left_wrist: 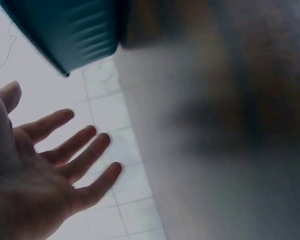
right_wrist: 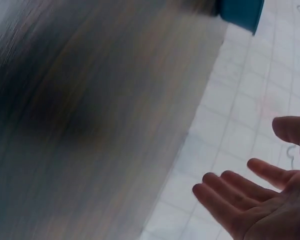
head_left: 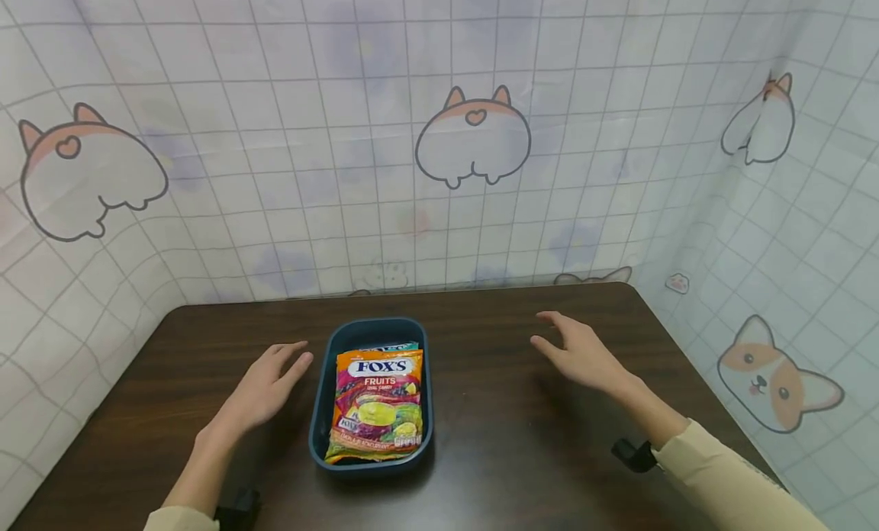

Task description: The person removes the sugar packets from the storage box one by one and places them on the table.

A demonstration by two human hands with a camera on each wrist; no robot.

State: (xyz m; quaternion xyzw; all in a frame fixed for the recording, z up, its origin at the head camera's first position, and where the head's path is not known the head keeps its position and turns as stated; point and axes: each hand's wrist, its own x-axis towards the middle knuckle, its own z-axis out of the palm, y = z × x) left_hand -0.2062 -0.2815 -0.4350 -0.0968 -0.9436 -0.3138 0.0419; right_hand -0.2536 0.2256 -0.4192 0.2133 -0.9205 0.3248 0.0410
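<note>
Left hand (head_left: 264, 386): fingers spread, empty, hovering just beside dark blue tray (head_left: 321, 409). Right hand (head_left: 584, 355): fingers spread, empty, well apart from tray. Fox's fruit candy bag (head_left: 376, 406): lying flat in tray, centre of dark wooden table (head_left: 508, 432). Step judged: approach, nothing grasped. Next move calls for closing on tray rim or bag.

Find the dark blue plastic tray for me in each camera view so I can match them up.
Head: the dark blue plastic tray sits centre-bottom on the dark wooden table, holding an orange candy bag, between the two hands.
Left wrist: its ribbed wall fills the top-left corner.
Right wrist: only a corner shows at the top right.
Shared landmark: the table edge against the white grid-pattern backdrop.
</note>
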